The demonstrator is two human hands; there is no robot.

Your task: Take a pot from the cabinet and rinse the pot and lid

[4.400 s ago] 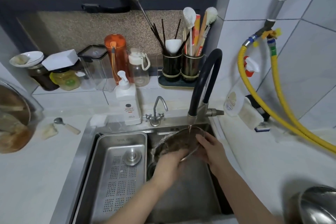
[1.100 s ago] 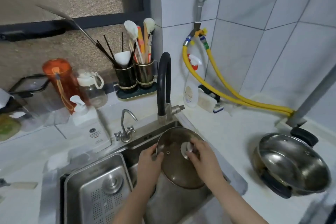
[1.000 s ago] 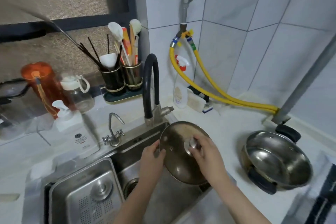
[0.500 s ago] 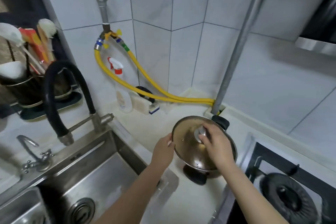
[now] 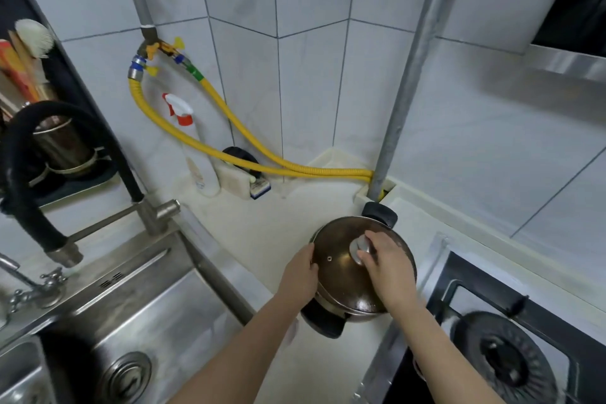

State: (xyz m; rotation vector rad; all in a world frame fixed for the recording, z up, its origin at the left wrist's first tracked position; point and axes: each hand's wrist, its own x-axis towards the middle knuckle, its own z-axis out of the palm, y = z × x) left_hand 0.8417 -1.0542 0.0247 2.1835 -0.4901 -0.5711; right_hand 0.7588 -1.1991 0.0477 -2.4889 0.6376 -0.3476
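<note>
**Lid half-seated on the pot: watch the near edge**

Take the pot [image 5: 331, 315] as your landmark; it stands on the counter [image 5: 262, 233] between the sink [image 5: 137, 302] and the stove [image 5: 511, 361].

Nearest you, the pot's near handle [image 5: 323, 321] pokes out below the lid [image 5: 341, 272]. The lid looks tilted, its near edge low over the rim and its far edge raised, so I judge it not yet seated. If you let go now it may slide toward you or clatter down crooked.

On the lid, your right hand [image 5: 388, 269] has its fingers curled round the knob [image 5: 360, 247], pinching it. Your left hand [image 5: 300, 274] is at the lid's left edge, fingers bent against the rim; whether they hook under it, I cannot tell. If they do, the lid could nip them as it drops. A freshly rinsed lid is probably wet, so the knob could slip in your pinch.

Right of the pot the stove sits close; a sideways shove could bump the pot against its frame.

Beyond the pot, the far handle [image 5: 380, 214] lies just beside the pipe [image 5: 403, 102] and the yellow hoses [image 5: 295, 167]. Push the pot back and the handle may knock them.
</note>
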